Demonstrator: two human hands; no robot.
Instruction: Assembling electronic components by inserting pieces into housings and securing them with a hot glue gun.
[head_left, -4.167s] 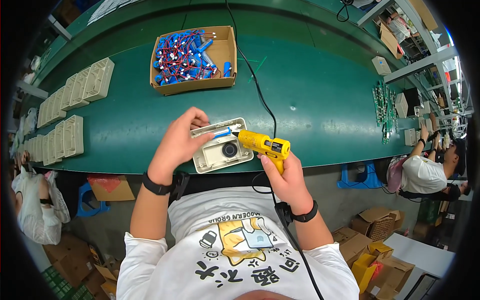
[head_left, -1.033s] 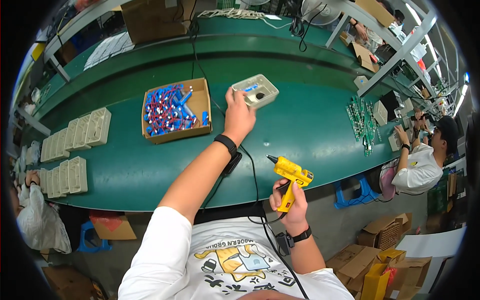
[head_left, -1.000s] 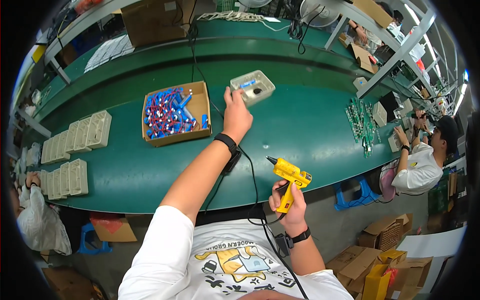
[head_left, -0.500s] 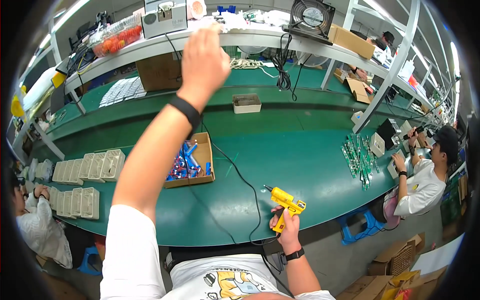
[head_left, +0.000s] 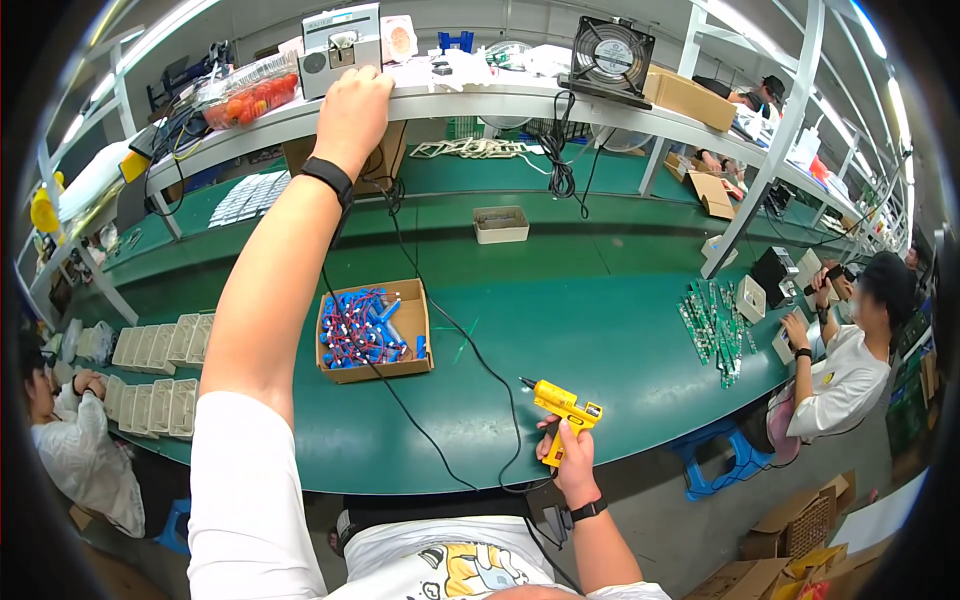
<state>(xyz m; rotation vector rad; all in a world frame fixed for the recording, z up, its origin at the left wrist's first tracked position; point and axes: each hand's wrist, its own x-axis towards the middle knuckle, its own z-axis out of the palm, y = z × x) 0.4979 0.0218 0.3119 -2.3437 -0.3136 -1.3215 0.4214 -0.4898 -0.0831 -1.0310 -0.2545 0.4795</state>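
My right hand (head_left: 571, 466) is wrapped round the handle of a yellow hot glue gun (head_left: 568, 405) over the near edge of the green bench. Its nozzle points up and left, and a black cord runs from its base. My left hand (head_left: 354, 118) is raised to the front edge of the overhead shelf, just below a grey box-shaped device (head_left: 341, 52). The fingers are curled, and their tips and whatever they hold are hidden behind the hand. Below that arm stands a cardboard box (head_left: 424, 368) of blue cylindrical cells with red wires (head_left: 358, 325).
Rows of beige bins (head_left: 157, 402) stand left, narrow green circuit boards (head_left: 712, 330) lie right. On the shelf are a black fan (head_left: 614, 55) and a clear pack of red fruit (head_left: 254, 102). Cords cross the bench (head_left: 600, 350). A person (head_left: 845, 365) sits right, another (head_left: 85, 450) left.
My left hand has moved left and down from in front of the shelf's items to its front edge, uncovering the box of cells. My right hand keeps the glue gun almost in place.
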